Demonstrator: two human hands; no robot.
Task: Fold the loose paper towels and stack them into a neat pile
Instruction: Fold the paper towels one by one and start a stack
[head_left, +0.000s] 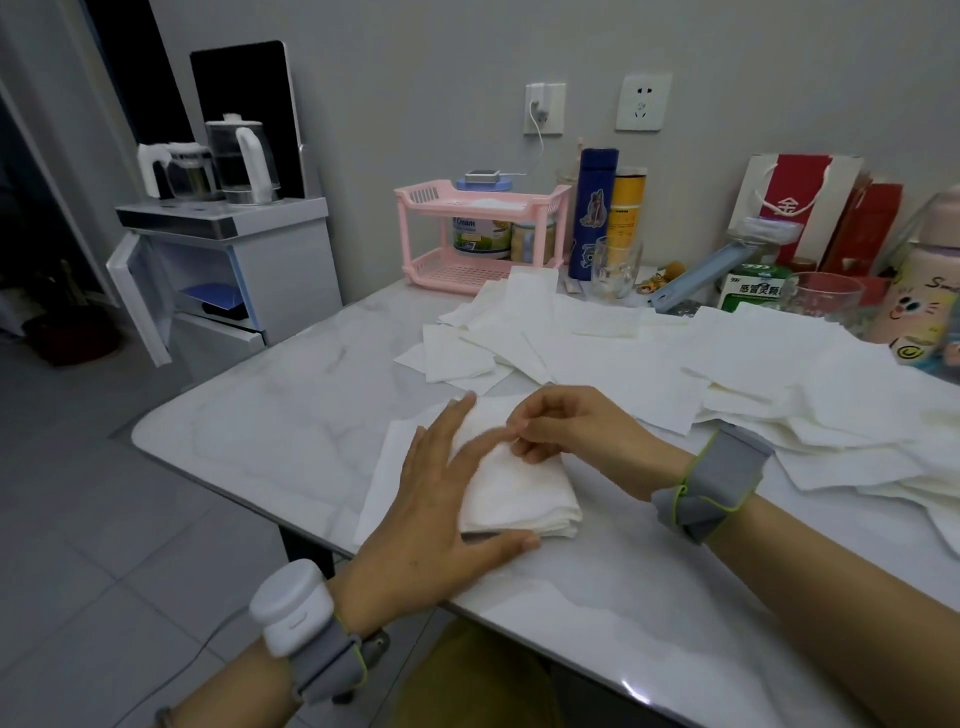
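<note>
Now, both hands are on the folded pile (524, 499), which sits near the front edge of the marble table (260, 431), directly ahead of the person. The left hand (441, 499) is spread flat, fingers straight and fanned across the pile's left side, thumb running along its near edge and pressing it down. The right hand (561, 426) is curled, fingertips bunched on the top layer at the far edge. It looks like a pinch, though blur hides how much paper is caught. Under the pile's left side lies 1 flat sheet (384, 483), unfolded.

Here's the relation that matters: the loose paper towels (779, 374) are scattered beyond the hands and off to the right, a wide overlapping spread reaching toward the clutter at the wall. So the right hand is the nearer one for the next sheet, while the left is placed to hold the pile. The pile's longer side runs away from the person, skewed slightly — any new fold should land square on that. Plenty of sheets remain, so this looks like early going.
</note>
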